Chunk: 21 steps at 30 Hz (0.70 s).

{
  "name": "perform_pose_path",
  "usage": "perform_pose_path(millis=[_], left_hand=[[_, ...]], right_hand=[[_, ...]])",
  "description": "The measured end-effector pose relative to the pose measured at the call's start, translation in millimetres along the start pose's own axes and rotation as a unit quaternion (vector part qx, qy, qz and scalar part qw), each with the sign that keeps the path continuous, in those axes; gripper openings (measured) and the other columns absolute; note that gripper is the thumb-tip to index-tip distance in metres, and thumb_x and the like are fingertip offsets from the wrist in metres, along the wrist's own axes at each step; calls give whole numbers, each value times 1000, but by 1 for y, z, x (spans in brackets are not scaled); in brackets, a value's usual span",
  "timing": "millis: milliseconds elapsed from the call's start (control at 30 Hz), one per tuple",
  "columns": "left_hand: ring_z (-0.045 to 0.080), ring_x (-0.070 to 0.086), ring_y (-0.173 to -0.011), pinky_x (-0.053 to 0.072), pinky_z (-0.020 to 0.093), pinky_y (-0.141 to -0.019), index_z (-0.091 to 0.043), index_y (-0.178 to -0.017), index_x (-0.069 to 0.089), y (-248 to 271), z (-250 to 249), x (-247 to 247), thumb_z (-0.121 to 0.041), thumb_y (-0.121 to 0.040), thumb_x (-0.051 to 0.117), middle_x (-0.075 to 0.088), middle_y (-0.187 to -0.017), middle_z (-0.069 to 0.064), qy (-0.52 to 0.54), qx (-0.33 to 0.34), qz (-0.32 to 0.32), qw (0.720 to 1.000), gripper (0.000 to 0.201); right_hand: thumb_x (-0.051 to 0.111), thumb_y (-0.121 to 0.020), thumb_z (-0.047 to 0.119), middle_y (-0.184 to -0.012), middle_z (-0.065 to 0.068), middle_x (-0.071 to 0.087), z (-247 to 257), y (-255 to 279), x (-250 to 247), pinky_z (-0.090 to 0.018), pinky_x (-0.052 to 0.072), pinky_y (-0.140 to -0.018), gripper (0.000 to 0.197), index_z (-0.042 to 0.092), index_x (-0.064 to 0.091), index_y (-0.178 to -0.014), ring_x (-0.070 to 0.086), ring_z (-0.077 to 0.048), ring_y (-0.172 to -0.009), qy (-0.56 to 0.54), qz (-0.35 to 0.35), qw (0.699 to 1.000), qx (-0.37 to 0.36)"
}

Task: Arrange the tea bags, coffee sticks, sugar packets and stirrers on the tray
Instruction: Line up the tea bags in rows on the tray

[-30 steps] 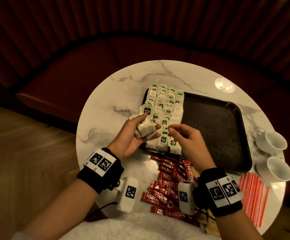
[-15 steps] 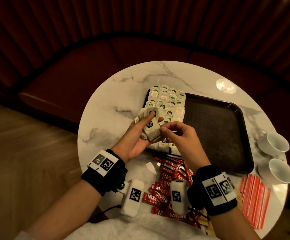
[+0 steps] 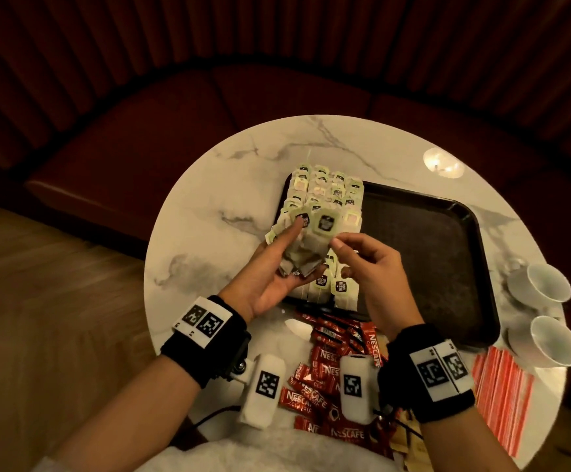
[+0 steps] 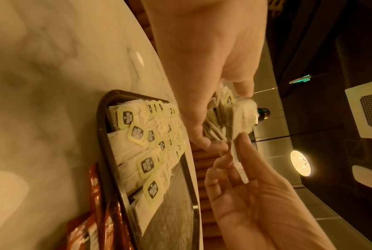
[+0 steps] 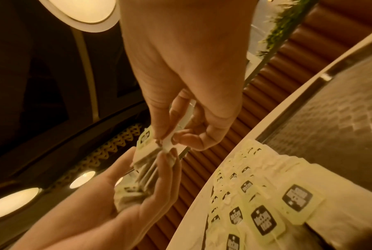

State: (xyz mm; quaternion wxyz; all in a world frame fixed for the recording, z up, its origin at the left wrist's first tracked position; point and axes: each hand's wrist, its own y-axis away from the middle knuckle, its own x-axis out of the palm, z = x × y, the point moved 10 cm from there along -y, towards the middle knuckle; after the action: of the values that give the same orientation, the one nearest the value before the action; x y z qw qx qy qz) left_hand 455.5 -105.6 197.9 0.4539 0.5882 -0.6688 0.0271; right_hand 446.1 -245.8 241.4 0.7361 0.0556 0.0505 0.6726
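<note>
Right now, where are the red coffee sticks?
In the head view, the coffee sticks lie loose on the marble table, nearer the person than the tray, between both wrists.

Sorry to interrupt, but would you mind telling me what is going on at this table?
A person is laying tea bags in rows on the left part of a dark tray. The left hand holds a stack of tea bags, and the right hand pinches one off it. Coffee sticks lie on the table.

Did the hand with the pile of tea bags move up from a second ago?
Yes. The left hand with its bunch of tea bags has moved farther along the tray, away from the near rim toward the far rows.
</note>
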Motion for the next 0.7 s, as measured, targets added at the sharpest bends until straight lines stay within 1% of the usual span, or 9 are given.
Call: perform_pose_path(millis=[67, 133, 200, 267, 367, 467, 533, 633, 700], left_hand=[[23, 69, -91, 58, 37, -69, -9, -119, 64, -3, -2, -4, -26, -78, 70, 68, -114, 17, 3, 0, -12, 1000, 45], [21, 71, -85, 59, 35, -66, -5, -122, 61, -7, -4, -3, -19, -75, 71, 69, -106, 16, -1, -3, -12, 1000, 50], [21, 72, -81, 60, 35, -63, -1, -123, 58, -10, -6, -2, -16, -73, 71, 70, -100, 15, 3, -6, -14, 1000, 53], [22, 73, -80, 60, 35, -61, 3, -126, 55, -13, -7, -3, -14, -73, 70, 70, -101, 18, 13, -8, -17, 1000, 58], [24, 73, -82, 59, 35, -60, 5, -130, 53, -17, -9, -7, -13, -75, 70, 65, -115, 26, 3, -15, -22, 1000, 61], [25, 73, -82, 59, 35, -59, 4, -128, 55, -20, -13, -14, -12, -78, 67, 66, -116, 26, -9, -14, -33, 999, 54], [25, 73, -84, 60, 35, -59, 1, -125, 56, -23, -18, -19, -12, -79, 67, 67, -114, 24, -16, -9, -46, 999, 49], [27, 72, -91, 60, 36, -61, 2, -128, 52, -27, -24, -29, -13, -76, 69, 68, -114, 23, -26, -2, -70, 997, 56], [28, 72, -93, 60, 36, -61, 3, -131, 49, -31, -25, -33, -12, -78, 69, 69, -113, 22, -30, -4, -81, 996, 58]], right_hand=[[67, -88, 22, -95, 3, 72, -1, -7, -7, -23, 48, -70, 9, 20, 72, -96, 62, -6, -84, -24, 0, 1000, 10], [67, -86, 24, -96, 1, 72, -3, -17, -12, -25, 48, -69, 14, 19, 71, -99, 61, -10, -85, -58, 3, 998, 19], [65, -89, 21, -94, 0, 71, -5, -29, -22, -22, 50, -67, 15, 16, 69, -102, 61, -10, -82, -72, -5, 997, 24], [62, -93, 16, -92, 0, 71, -11, -47, -41, -19, 52, -63, 13, 13, 68, -105, 63, -8, -77, -65, -33, 997, 39], [60, -96, 14, -88, 0, 69, -26, -84, -84, -15, 52, -57, 8, 15, 67, -101, 63, -7, -71, -7, -110, 991, 71], [60, -96, 12, -79, 1, 63, -38, -131, -122, -16, 47, -55, 8, 10, 66, -101, 55, -8, -67, 93, -162, 979, 78], [61, -96, 14, -76, 1, 61, -49, -160, -133, -20, 43, -58, 11, 9, 67, -103, 54, -11, -69, 151, -158, 972, 90], [63, -95, 13, -71, -1, 59, -67, -192, -138, -22, 42, -58, 10, 8, 68, -102, 52, -12, -64, 197, -139, 964, 111], [65, -93, 14, -72, -1, 60, -78, -207, -138, -23, 43, -58, 12, 8, 69, -102, 52, -11, -63, 219, -126, 959, 125]])
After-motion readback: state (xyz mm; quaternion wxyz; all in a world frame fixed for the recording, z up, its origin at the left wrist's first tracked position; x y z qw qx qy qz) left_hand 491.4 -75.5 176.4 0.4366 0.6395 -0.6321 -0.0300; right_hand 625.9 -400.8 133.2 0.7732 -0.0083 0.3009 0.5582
